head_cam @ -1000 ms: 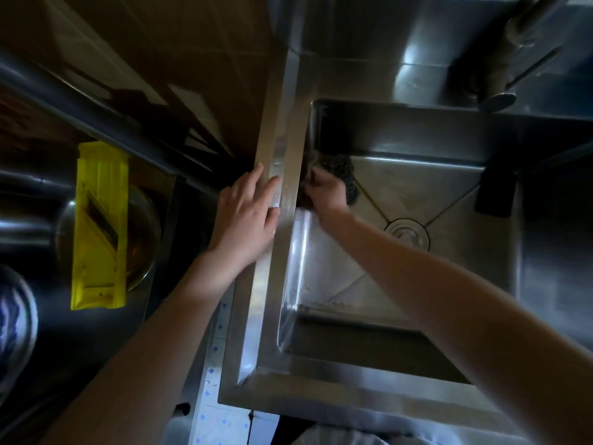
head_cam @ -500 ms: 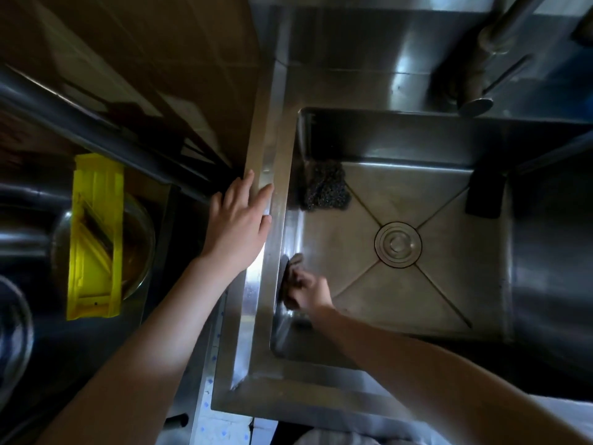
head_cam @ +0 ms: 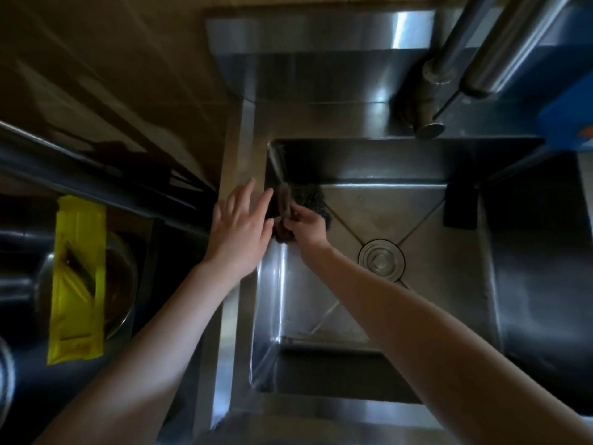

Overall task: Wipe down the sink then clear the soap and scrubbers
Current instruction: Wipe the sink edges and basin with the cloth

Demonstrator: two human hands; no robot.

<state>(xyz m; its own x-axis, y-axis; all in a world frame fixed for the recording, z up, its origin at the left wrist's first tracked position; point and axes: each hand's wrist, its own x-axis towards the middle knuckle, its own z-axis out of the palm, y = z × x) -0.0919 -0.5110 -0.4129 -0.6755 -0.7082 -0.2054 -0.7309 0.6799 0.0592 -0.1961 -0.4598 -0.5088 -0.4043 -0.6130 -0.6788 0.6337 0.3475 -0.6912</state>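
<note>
Our L hand (head_cam: 239, 229) lies flat, fingers straight, on sink (head_cam: 237, 332) rim; R hand (head_cam: 306, 228) grips dark cloth (head_cam: 282, 218) at drain's (head_cam: 381, 259) 10 o'clock, by scrubber (head_cam: 316, 200).

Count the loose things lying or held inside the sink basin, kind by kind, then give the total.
Dark cloth, gripped by the right hand: 1
Mesh scrubber: 1
Black block: 1
Total in the sink: 3

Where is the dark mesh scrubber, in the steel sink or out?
In. The dark mesh scrubber lies in the steel sink, at its far left corner, beside the right hand.
</note>
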